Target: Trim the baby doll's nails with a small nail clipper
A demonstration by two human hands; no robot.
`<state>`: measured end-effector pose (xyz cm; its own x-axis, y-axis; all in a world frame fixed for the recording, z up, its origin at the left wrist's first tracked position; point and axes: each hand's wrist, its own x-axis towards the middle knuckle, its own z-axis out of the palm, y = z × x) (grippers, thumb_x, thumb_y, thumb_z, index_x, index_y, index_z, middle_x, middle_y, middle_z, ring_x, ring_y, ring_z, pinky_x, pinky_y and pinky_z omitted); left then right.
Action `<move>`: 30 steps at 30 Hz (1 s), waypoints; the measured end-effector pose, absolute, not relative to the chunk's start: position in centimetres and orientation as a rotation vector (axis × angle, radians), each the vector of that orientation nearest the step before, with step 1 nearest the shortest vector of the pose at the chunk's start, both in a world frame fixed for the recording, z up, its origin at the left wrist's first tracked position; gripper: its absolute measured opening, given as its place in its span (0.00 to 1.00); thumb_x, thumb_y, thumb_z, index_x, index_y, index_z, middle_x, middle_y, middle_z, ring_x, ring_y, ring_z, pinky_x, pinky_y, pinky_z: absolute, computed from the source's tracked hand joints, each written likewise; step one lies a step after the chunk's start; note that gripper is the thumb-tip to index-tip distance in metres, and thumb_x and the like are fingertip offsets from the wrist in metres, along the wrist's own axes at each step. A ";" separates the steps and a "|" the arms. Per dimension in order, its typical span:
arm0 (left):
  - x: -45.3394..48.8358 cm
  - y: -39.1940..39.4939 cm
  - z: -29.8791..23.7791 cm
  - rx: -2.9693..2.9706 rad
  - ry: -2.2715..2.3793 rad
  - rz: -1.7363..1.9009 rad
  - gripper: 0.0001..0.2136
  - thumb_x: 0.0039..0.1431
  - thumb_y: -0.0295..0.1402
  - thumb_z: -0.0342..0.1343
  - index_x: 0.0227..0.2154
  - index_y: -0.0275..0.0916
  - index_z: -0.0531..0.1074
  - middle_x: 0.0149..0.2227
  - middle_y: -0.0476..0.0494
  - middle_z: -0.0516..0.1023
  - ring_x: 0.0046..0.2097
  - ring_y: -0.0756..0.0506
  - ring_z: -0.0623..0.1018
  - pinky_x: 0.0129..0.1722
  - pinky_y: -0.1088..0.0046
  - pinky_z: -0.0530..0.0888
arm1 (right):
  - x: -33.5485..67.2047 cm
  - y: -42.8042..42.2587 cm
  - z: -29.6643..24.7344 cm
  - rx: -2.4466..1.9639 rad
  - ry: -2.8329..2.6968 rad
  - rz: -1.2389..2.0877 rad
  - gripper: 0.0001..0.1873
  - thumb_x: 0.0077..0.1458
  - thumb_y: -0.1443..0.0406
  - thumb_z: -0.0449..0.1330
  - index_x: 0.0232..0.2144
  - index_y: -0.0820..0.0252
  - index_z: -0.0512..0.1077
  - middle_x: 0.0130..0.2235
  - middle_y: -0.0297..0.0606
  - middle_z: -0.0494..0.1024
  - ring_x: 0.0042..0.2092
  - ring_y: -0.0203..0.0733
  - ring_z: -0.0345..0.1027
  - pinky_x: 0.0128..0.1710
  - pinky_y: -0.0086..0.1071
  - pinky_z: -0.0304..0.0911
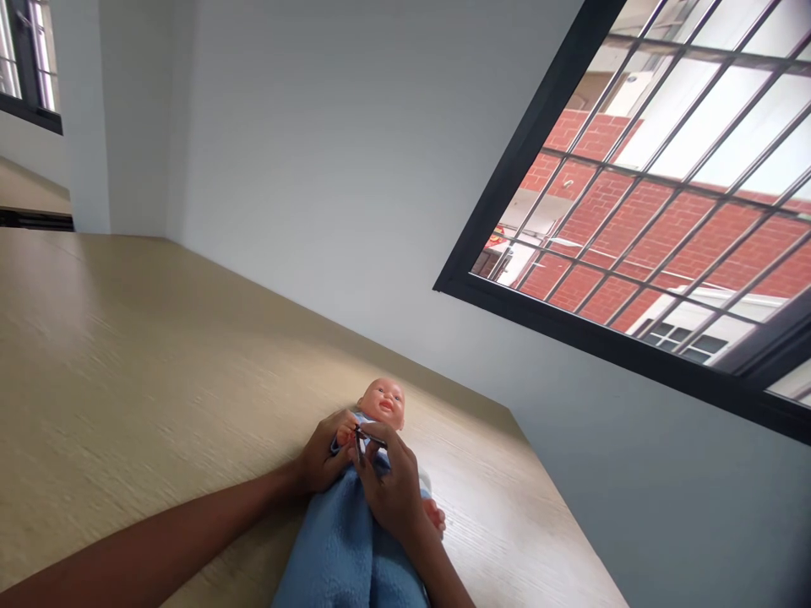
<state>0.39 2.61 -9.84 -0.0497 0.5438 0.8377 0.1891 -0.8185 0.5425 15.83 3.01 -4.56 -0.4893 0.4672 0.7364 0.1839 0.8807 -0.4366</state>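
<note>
A baby doll's head lies at the far end of a blue fleece blanket, which wraps the doll's body. My left hand grips the doll's small hand. My right hand pinches a small dark nail clipper right at the doll's fingers. Both of my hands hide most of the doll's chest. One bare doll foot sticks out beyond my right hand.
The doll lies on a light oak-look table whose corner is just past it. Beyond the table's edge stand a grey wall and a black-framed barred window showing a red brick building.
</note>
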 end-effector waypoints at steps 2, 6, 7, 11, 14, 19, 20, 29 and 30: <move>0.4 2.6 -9.8 1.966 0.787 1.950 0.19 0.68 0.45 0.46 0.25 0.38 0.58 0.27 0.47 0.66 0.31 0.48 0.66 0.35 0.69 0.66 | 15.8 2.9 -4.4 -0.475 -2.048 0.346 0.10 0.59 0.66 0.59 0.45 0.56 0.71 0.36 0.34 0.78 0.29 0.34 0.70 0.33 0.30 0.69; 0.4 2.5 -9.7 1.963 0.794 1.949 0.18 0.68 0.45 0.47 0.25 0.38 0.58 0.26 0.48 0.64 0.31 0.48 0.65 0.34 0.69 0.65 | 15.7 3.0 -4.3 -0.482 -2.025 0.345 0.10 0.60 0.65 0.60 0.46 0.56 0.71 0.34 0.33 0.78 0.29 0.35 0.70 0.32 0.30 0.69; 0.4 2.5 -9.8 1.962 0.796 1.949 0.18 0.68 0.44 0.47 0.25 0.38 0.58 0.26 0.48 0.64 0.31 0.48 0.65 0.34 0.69 0.65 | 15.7 3.0 -4.4 -0.474 -2.028 0.356 0.11 0.60 0.65 0.60 0.46 0.55 0.71 0.35 0.34 0.78 0.30 0.34 0.71 0.33 0.29 0.69; 0.3 2.6 -9.9 1.956 0.809 1.940 0.17 0.68 0.43 0.48 0.26 0.38 0.59 0.27 0.47 0.65 0.31 0.48 0.66 0.35 0.69 0.65 | 15.9 3.3 -4.6 -0.468 -2.023 0.361 0.09 0.62 0.65 0.59 0.46 0.55 0.72 0.38 0.35 0.79 0.33 0.35 0.73 0.36 0.29 0.71; 0.4 2.7 -10.1 1.947 0.817 1.948 0.18 0.68 0.44 0.47 0.26 0.38 0.59 0.26 0.47 0.65 0.31 0.48 0.65 0.34 0.69 0.66 | 16.0 3.2 -4.5 -0.470 -2.025 0.357 0.09 0.62 0.65 0.59 0.45 0.55 0.72 0.37 0.35 0.79 0.32 0.35 0.72 0.35 0.29 0.70; 0.3 2.8 -10.4 1.941 0.845 1.916 0.18 0.68 0.44 0.48 0.26 0.37 0.61 0.27 0.47 0.66 0.31 0.48 0.65 0.35 0.70 0.66 | 15.7 2.8 -3.9 -0.524 -2.001 0.395 0.08 0.61 0.64 0.60 0.43 0.57 0.73 0.35 0.36 0.79 0.31 0.36 0.72 0.34 0.30 0.70; 0.1 2.8 -10.3 1.941 0.856 1.897 0.18 0.68 0.44 0.48 0.26 0.37 0.62 0.27 0.47 0.66 0.31 0.48 0.65 0.34 0.70 0.66 | 15.6 2.7 -3.9 -0.548 -1.988 0.404 0.08 0.60 0.63 0.60 0.42 0.58 0.72 0.34 0.36 0.79 0.30 0.36 0.72 0.34 0.30 0.70; -4.8 -0.1 -9.4 2.470 1.090 1.136 0.11 0.63 0.40 0.50 0.43 0.43 0.71 0.45 0.39 0.74 0.47 0.38 0.73 0.49 0.62 0.73 | 15.7 2.2 -3.7 -0.668 -1.767 0.424 0.07 0.57 0.61 0.60 0.37 0.58 0.71 0.30 0.35 0.75 0.31 0.37 0.70 0.33 0.29 0.69; -5.5 -0.8 -9.8 2.509 1.137 1.091 0.14 0.62 0.39 0.51 0.49 0.47 0.70 0.51 0.39 0.74 0.51 0.37 0.73 0.54 0.60 0.72 | 15.9 2.0 -3.3 -0.667 -1.755 0.493 0.08 0.57 0.61 0.59 0.37 0.58 0.70 0.32 0.35 0.75 0.32 0.36 0.69 0.33 0.28 0.68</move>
